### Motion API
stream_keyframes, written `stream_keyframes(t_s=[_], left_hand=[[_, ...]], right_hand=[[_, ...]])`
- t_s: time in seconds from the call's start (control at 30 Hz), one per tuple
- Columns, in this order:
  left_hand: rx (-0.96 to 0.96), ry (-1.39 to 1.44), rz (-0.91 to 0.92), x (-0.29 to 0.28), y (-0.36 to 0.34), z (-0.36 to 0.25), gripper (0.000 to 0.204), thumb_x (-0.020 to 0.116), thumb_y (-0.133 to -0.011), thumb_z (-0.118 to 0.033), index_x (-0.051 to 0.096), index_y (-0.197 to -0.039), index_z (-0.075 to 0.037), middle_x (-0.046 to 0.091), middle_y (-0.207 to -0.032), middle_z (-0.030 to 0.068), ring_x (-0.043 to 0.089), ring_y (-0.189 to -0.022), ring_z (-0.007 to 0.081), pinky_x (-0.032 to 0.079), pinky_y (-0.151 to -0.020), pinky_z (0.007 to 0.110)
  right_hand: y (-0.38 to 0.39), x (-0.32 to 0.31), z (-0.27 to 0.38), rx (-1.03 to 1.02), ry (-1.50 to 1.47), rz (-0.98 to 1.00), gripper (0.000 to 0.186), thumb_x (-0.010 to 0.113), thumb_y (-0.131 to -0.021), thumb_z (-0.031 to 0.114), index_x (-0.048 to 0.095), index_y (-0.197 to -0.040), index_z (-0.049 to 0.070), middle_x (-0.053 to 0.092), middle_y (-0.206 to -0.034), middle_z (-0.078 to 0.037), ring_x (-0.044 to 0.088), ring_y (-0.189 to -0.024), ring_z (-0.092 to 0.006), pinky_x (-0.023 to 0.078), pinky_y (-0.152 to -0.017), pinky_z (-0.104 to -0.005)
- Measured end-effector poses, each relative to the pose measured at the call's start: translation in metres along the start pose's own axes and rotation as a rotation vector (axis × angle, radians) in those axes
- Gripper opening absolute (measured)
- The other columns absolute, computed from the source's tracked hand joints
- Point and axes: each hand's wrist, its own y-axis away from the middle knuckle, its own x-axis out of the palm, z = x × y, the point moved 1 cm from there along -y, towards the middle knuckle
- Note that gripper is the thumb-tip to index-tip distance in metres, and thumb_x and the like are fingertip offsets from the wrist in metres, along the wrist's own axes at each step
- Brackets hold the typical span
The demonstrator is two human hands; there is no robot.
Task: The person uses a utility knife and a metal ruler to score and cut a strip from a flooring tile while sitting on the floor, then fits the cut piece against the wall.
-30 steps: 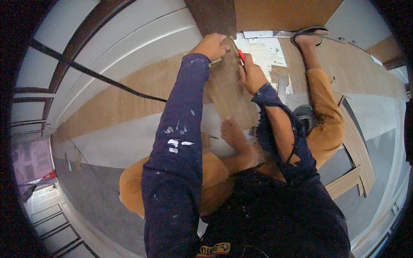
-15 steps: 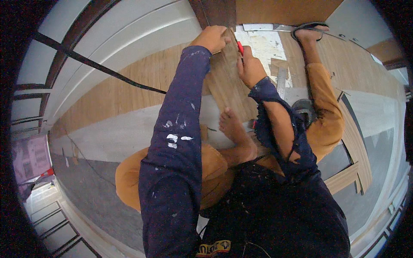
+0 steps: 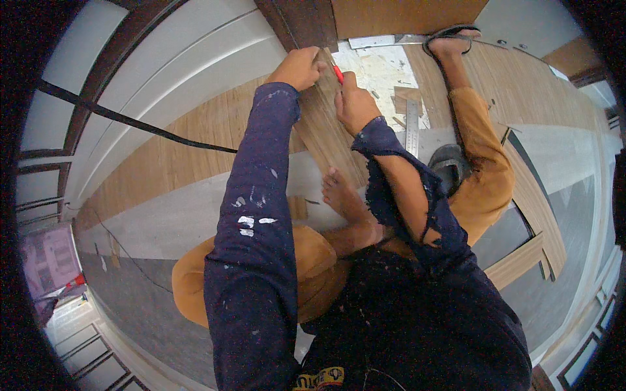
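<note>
Wood-look floor (image 3: 189, 130) runs along a white wall (image 3: 215, 52) to a dark post (image 3: 303, 26), with pale underlay nearer the person. From beside the post's foot, the plank (image 3: 326, 120) slants back toward a bare foot (image 3: 337, 186). The left hand (image 3: 300, 68) has its grip clamped on the plank's far end; the right hand's (image 3: 358, 107) grip is closed around a red tool (image 3: 338, 73), its tip at the plank's right edge.

A slip of the tool could carry it toward the left fingers, since both hands work so near each other; a weak hold could let the plank skew. Wall and post crowd the left and front; rightward over the white patch (image 3: 381, 68) there is more room, with scraps (image 3: 405, 98) and a ruler (image 3: 412, 124) near its close edge.
</note>
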Motion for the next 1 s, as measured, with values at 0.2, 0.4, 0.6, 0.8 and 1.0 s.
stream_keyframes(t_s=[0.2,0.4,0.6,0.8,1.0], left_hand=[[0.029,0.051,-0.114,0.004,0.002,0.012,0.024,0.063,-0.088,-0.017,0.062,-0.1,0.003,0.065,-0.1,0.0294,0.061,-0.1,0.0464,0.048,-0.086,0.051],[-0.042,-0.036,-0.026,0.005,-0.002,0.013,0.027,0.062,-0.088,-0.019,0.063,-0.102,0.003,0.065,-0.104,0.0282,0.062,-0.101,0.0454,0.049,-0.088,0.049],[-0.097,-0.056,-0.034,0.017,-0.005,0.02,0.034,0.062,-0.09,-0.024,0.06,-0.115,-0.001,0.066,-0.106,0.0267,0.062,-0.104,0.0449,0.049,-0.09,0.049],[-0.105,0.101,-0.197,0.031,-0.003,0.029,0.042,0.072,-0.082,-0.014,0.055,-0.119,-0.005,0.064,-0.112,0.0249,0.059,-0.108,0.0437,0.047,-0.093,0.048],[-0.12,0.182,-0.247,0.054,-0.013,0.035,0.047,0.074,-0.08,-0.015,0.056,-0.123,-0.007,0.063,-0.115,0.0252,0.059,-0.109,0.0431,0.046,-0.093,0.046]], right_hand=[[0.0,-0.001,0.007,0.029,0.015,0.019,0.032,0.055,-0.09,0.01,0.038,-0.114,-0.001,0.062,-0.074,-0.033,0.063,-0.073,-0.0506,0.049,-0.067,-0.0582],[0.007,-0.028,-0.002,-0.114,-0.293,0.031,0.051,0.055,-0.084,0.002,0.036,-0.131,0.001,0.062,-0.095,-0.035,0.064,-0.09,-0.0501,0.051,-0.079,-0.0495],[0.026,-0.057,-0.014,0.009,-0.462,-0.04,0.05,0.063,-0.09,0.007,0.039,-0.133,0.004,0.066,-0.082,-0.014,0.061,-0.064,-0.0166,0.049,-0.059,-0.0327],[0.056,-0.072,-0.035,0.19,-0.736,-0.006,0.026,0.061,-0.095,0.008,0.048,-0.117,0.004,0.067,-0.077,-0.008,0.049,-0.047,-0.0081,0.04,-0.044,-0.025],[0.101,-0.068,-0.12,0.306,-0.579,-0.237,0.02,0.059,-0.095,0.011,0.053,-0.113,0.004,0.066,-0.074,-0.009,0.053,-0.05,-0.0112,0.044,-0.048,-0.0303]])
